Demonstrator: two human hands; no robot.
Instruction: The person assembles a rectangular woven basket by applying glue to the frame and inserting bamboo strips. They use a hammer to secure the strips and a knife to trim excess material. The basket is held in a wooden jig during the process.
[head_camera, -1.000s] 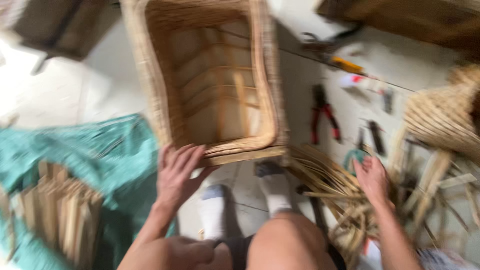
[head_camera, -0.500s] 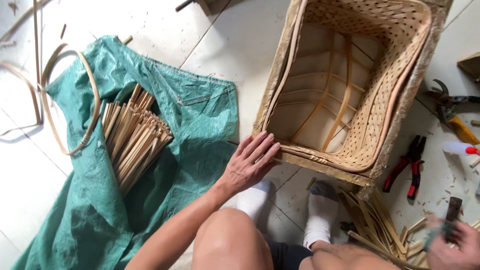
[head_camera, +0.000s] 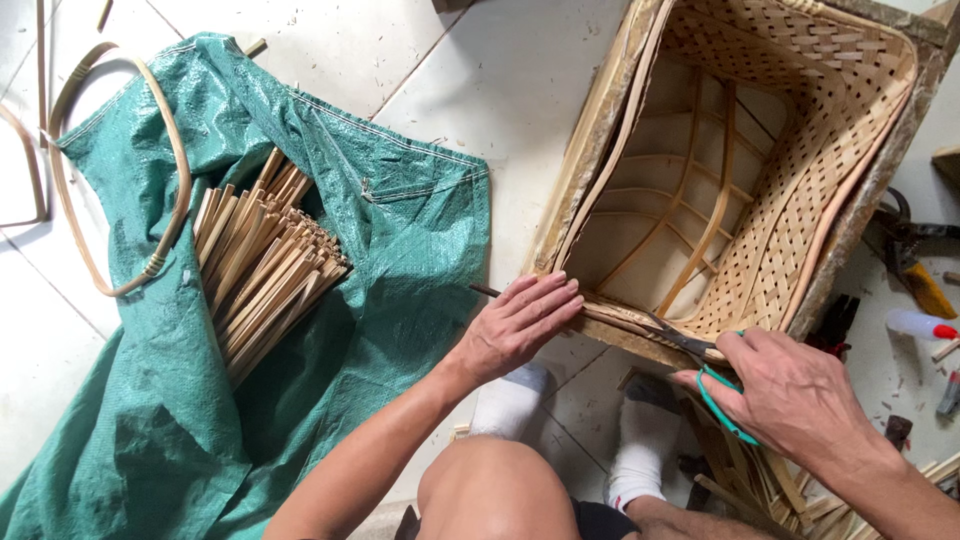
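A large woven bamboo basket (head_camera: 770, 200) stands open on the tiled floor in front of me. My left hand (head_camera: 515, 325) lies flat on its near rim, fingers together, pressing a thin strip against the edge. My right hand (head_camera: 790, 390) grips scissors (head_camera: 705, 365) with green handles, their blades resting on the same near rim just right of my left hand. My knee and white-socked feet (head_camera: 510, 400) are below the basket.
A green woven sack (head_camera: 380, 260) spreads at left with a bundle of cut bamboo slats (head_camera: 260, 265) on it and a bent cane loop (head_camera: 150, 170) beside it. Pliers and hand tools (head_camera: 905, 250) lie right of the basket. Loose bamboo strips (head_camera: 770, 480) pile under my right hand.
My right hand has come up from the floor at lower right with the scissors and now rests them on the basket's near rim. My left hand stays on the rim.
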